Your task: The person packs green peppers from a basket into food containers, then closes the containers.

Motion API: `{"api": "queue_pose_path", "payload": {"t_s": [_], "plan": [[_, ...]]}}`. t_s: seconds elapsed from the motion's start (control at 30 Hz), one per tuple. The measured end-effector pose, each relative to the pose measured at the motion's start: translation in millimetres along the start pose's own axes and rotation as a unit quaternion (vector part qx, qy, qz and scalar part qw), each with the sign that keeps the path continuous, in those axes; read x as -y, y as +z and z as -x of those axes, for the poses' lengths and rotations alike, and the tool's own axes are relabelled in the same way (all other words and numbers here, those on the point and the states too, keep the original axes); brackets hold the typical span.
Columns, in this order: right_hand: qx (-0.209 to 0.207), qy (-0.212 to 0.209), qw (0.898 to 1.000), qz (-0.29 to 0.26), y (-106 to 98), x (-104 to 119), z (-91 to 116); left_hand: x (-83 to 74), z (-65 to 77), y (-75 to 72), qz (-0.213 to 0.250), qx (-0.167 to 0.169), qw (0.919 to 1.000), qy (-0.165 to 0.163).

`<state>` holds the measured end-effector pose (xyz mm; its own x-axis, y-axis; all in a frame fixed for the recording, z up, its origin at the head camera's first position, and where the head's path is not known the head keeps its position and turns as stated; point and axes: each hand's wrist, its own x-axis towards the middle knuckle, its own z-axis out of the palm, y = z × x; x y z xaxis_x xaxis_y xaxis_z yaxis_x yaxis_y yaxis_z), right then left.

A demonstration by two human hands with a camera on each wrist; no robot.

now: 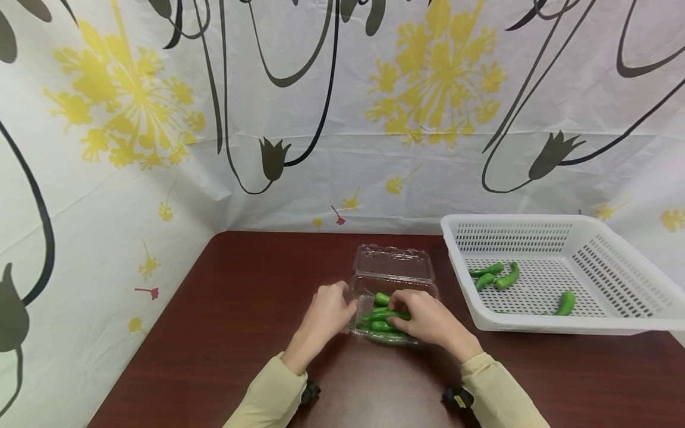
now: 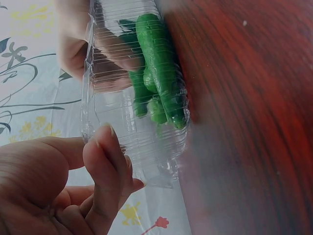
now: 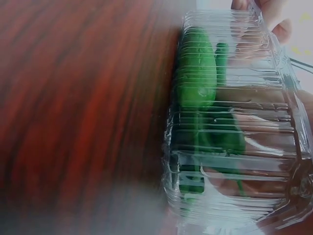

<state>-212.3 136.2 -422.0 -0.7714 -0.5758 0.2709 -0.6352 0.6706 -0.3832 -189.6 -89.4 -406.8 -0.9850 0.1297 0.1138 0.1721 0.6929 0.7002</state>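
A clear plastic clamshell box (image 1: 393, 264) stands on the table with its lid tipped back. Several green peppers (image 1: 389, 337) lie inside it; the left wrist view shows a long pepper (image 2: 159, 63) along the ribbed near wall. My left hand (image 1: 327, 309) pinches the box's left rim between thumb and fingers. Reaching in from the right, my right hand (image 1: 430, 319) has its fingers curled down onto a pepper among the others. Through the plastic in the right wrist view, these fingers (image 3: 261, 132) appear beside a dark green pepper (image 3: 222, 134), partly blurred by the ribs.
On the right of the table stands a white perforated basket (image 1: 540, 324) with several green peppers (image 1: 507, 276) on its floor. The dark red wooden table (image 1: 257, 285) meets a patterned white cloth (image 1: 321, 148) at its back and left.
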Motion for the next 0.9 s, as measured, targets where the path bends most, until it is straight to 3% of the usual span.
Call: {"api": "queue_pose_path", "payload": {"t_s": [0.9], "plan": [[-0.004, -0.023, 1.000, 0.010, 0.7, -3.0, 0.8, 0.9, -0.7, -0.1, -0.009, 0.001, 0.9999, 0.005]]}}
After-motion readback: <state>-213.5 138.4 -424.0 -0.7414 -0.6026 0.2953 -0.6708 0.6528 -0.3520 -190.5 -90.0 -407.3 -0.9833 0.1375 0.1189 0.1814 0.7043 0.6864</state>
